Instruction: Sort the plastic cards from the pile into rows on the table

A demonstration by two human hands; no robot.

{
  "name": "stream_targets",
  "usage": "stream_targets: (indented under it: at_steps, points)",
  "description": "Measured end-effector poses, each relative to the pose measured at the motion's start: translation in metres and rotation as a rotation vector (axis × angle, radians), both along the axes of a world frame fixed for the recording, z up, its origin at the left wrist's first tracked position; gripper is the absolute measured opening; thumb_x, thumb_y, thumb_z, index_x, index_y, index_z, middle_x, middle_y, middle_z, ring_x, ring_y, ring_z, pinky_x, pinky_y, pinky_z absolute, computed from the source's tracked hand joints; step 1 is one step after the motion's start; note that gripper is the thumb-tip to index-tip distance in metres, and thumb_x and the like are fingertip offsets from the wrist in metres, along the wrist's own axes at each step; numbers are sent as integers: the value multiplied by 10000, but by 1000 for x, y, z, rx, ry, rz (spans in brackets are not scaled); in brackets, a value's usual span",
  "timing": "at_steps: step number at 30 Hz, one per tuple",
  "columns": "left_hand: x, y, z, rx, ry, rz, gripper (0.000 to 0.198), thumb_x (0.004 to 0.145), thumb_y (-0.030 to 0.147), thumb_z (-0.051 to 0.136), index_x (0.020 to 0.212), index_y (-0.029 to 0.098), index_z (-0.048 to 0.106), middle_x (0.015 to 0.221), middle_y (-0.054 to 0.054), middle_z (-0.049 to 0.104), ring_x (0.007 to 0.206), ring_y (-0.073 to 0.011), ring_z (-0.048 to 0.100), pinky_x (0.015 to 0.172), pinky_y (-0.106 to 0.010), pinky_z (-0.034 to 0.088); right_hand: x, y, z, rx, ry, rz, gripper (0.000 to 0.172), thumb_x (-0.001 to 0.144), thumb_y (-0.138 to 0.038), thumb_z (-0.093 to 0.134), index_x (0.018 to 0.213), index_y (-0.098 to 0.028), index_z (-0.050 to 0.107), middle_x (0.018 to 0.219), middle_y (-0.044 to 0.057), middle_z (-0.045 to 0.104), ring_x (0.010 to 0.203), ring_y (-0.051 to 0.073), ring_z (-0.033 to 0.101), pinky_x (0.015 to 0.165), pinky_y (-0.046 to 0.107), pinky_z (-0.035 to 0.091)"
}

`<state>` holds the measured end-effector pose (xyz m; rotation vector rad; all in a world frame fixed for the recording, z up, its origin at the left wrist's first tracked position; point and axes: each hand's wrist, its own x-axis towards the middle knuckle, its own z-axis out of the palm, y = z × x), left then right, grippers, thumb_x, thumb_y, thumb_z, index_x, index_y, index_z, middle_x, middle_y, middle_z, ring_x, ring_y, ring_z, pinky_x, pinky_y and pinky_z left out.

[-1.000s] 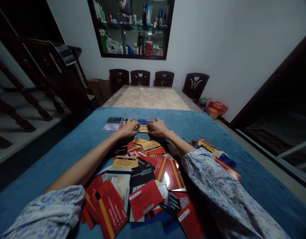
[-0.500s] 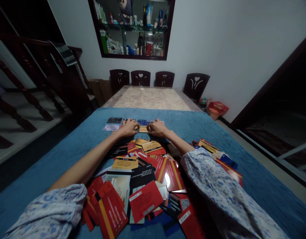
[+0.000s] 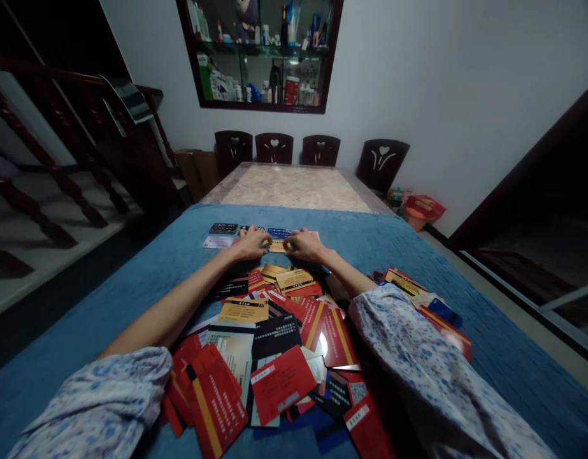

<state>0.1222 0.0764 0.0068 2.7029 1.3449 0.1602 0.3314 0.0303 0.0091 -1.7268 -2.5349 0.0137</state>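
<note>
Both hands are at a small yellow card (image 3: pixel 277 246) lying flat on the blue cloth (image 3: pixel 179 255). My left hand (image 3: pixel 253 243) has its fingers curled at the card's left end. At the right end, the bent fingers of my right hand (image 3: pixel 303 245) close in on the same card. Just beyond it lies a blue card (image 3: pixel 279 233). To the left are a black card (image 3: pixel 223 228) and a pale lilac card (image 3: pixel 218 242). Other cards in these rows are partly hidden by my hands.
A loose heap of red, black and yellow cards (image 3: pixel 281 382) spreads below my forearms. More cards (image 3: pixel 403 284) lie right of my right sleeve. Past the cloth is the bare tabletop (image 3: pixel 298 185), with dark chairs (image 3: pixel 274 150) behind it.
The whole view has shifted slightly to the right. My left fingers have shifted a little at the yellow card's edge; my right hand stays at its other end.
</note>
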Motion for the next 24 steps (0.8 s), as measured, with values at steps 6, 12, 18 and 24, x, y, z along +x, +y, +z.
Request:
stream_targets:
  at_steps: [6, 12, 18, 24]
  points:
    - [0, -5, 0, 44, 18, -43, 318, 815, 208, 560, 1100, 225, 700, 1141, -130, 675, 1200, -356, 418, 918, -509, 299, 1, 4, -1, -8, -4, 0, 321, 884, -470, 618, 1132, -292, 717, 1223, 90, 657, 1150, 314, 516, 857, 356, 395]
    - [-6, -11, -1, 87, -18, -69, 264, 829, 221, 589, 1043, 224, 744, 1198, -126, 667, 1204, -361, 423, 924, -527, 292, -1, 2, 1, -26, 1, -18, 327, 870, -456, 628, 1135, -287, 718, 1208, 105, 649, 1158, 332, 509, 850, 370, 414]
    - [-29, -23, 0, 110, -75, -69, 267, 813, 202, 608, 1041, 229, 743, 1188, -103, 686, 1183, -335, 423, 928, -516, 277, -1, -3, 3, -32, 8, -23, 346, 873, -452, 622, 1161, -283, 712, 1231, 121, 634, 1177, 356, 491, 866, 413, 421]
    - [-54, -41, 4, 139, -132, -73, 234, 839, 219, 589, 1007, 207, 753, 1123, -110, 710, 1178, -337, 430, 921, -513, 282, -4, -10, 6, 41, 23, -34, 449, 903, -465, 591, 1296, -258, 656, 1337, 140, 598, 1203, 353, 452, 890, 447, 410]
